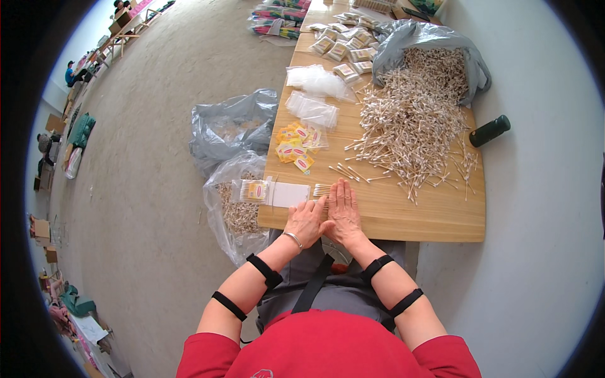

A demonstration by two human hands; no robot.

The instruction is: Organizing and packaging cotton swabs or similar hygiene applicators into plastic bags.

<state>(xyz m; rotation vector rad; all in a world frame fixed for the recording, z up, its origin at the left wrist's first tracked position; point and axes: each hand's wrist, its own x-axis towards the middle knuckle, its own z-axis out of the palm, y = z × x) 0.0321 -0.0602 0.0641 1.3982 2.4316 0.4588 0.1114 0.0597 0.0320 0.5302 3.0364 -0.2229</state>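
A small row of cotton swabs (322,189) lies on the table near its front edge, partly hidden under my hands. My right hand (343,213) rests flat, its fingers stretched out and together along the right ends of the swabs. Beside it, my left hand (305,223) reaches over the near swabs with bent, spread fingers, its thumb close to the right hand. Just left of the swabs lies a white card strip (290,195). Against its left end is a clear packet (253,191) of swabs with a yellow and red label, overhanging the table's left edge.
A big heap of loose swabs (409,120) spills from a grey plastic bag (476,66). Yellow labels (293,148), clear empty bags (312,110) and filled packets (353,47) line the left side. A dark green bottle (489,131) is by the wall. Plastic sacks (230,129) stand left of the table.
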